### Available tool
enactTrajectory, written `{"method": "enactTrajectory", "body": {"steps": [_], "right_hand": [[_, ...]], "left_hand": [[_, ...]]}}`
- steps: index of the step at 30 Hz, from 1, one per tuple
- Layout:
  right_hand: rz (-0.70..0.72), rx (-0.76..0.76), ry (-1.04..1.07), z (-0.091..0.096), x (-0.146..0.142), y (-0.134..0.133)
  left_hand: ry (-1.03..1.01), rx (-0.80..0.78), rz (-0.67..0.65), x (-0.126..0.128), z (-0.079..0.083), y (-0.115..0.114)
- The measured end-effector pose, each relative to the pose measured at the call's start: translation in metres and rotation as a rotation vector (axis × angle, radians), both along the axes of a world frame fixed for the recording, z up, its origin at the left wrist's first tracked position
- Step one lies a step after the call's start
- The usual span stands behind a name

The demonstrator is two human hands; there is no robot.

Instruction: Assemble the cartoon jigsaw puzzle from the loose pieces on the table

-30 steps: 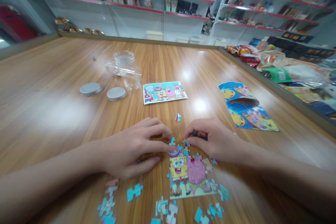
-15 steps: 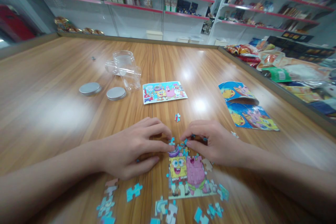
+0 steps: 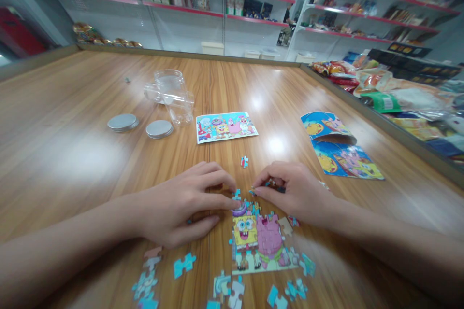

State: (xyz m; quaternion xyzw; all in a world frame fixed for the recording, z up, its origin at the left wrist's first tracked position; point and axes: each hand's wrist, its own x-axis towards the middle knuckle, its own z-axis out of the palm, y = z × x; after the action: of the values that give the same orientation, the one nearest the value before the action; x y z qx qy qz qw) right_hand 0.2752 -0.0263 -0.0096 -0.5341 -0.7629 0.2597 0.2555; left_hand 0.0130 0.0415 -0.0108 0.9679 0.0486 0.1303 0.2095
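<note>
1. Head view: two bare hands are flanking the upper part of a partly built jigsaw puzzle (image 3: 270, 244), which is lying flat on a wooden table (image 3: 65, 164) at the near centre, showing a yellow square character beside a pink one
2. Left hand (image 3: 194, 203) is resting palm down, fingers half curled and spread, its index fingertip touching the purple part at the puzzle's upper left and gripping nothing that shows
3. Right hand (image 3: 297, 193) is pinching a small piece (image 3: 252, 191) between thumb and index finger, just beyond the puzzle's top edge
4. Loose pieces (image 3: 184, 264) are lying left of the puzzle and on its near side, and a lone piece (image 3: 244, 161) is lying beyond the hands
5. Farther off, a picture card (image 3: 227, 127) is lying between clear containers (image 3: 174, 99) with silver lids (image 3: 158, 128) on the left and a blue printed wrapper (image 3: 350, 157) on the right
</note>
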Motion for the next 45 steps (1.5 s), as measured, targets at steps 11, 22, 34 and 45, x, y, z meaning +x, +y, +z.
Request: {"method": "enactTrajectory", "body": {"steps": [11,22,34,45], "right_hand": [[0.088,0.148,-0.083,-0.005,0.003,0.004],[-0.107,0.342,-0.269,0.032,0.071,0.026],[0.313,-0.031,-0.47,0.037,0.064,0.013],[0.286,-0.07,-0.416,0.028,0.058,0.01]], "left_hand": [[0.025,-0.009,-0.008,-0.001,-0.002,0.001],[-0.006,-0.025,-0.006,-0.001,-0.001,0.001],[0.014,-0.028,-0.017,-0.003,-0.002,0.002],[0.0,-0.024,-0.012,-0.002,-0.003,0.002]]}}
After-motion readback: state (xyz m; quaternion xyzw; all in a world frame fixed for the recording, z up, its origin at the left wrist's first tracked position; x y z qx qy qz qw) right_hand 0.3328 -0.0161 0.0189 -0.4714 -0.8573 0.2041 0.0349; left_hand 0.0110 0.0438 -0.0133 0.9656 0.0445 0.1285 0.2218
